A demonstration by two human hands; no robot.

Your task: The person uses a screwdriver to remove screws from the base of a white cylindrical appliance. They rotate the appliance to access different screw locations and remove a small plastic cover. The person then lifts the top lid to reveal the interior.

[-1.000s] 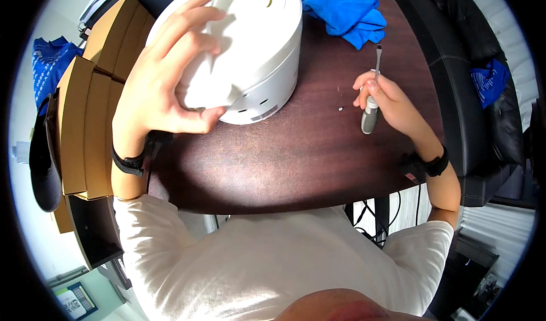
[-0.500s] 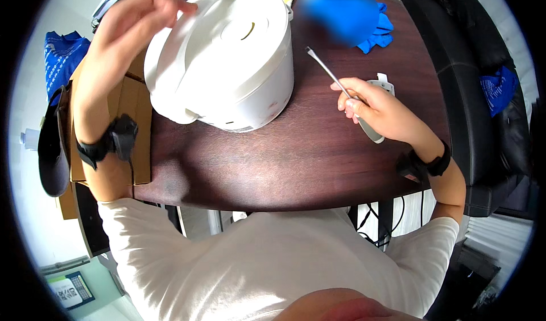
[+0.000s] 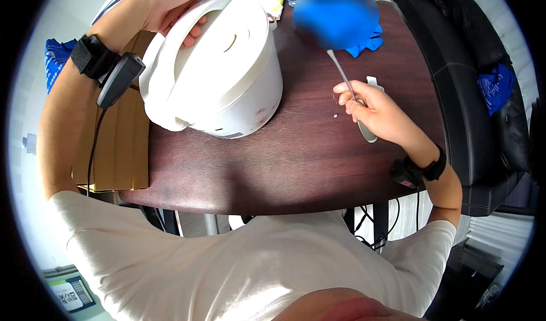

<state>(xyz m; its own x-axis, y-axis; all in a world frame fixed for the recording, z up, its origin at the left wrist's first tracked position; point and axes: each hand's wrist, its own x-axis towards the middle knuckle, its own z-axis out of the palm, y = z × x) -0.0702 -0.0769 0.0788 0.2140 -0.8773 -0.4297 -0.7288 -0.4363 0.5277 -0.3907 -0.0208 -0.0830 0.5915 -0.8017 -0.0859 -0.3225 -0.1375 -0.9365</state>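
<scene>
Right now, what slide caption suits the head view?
Left hand around the handle of a white rice cooker; right hand holding a screwdriver.

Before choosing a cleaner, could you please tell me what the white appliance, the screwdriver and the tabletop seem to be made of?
White appliance: probably smooth, satin plastic, given its soft highlights; painted metal is possible.
Screwdriver: the slim grey shaft looks like polished steel; the duller grey handle may be plastic.
Tabletop: dark brown streaks and sheen suggest varnished wood or laminate.

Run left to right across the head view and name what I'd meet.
Blue printed fabric → cardboard boxes → white lidded appliance → right hand with screwdriver → black sofa.
</scene>
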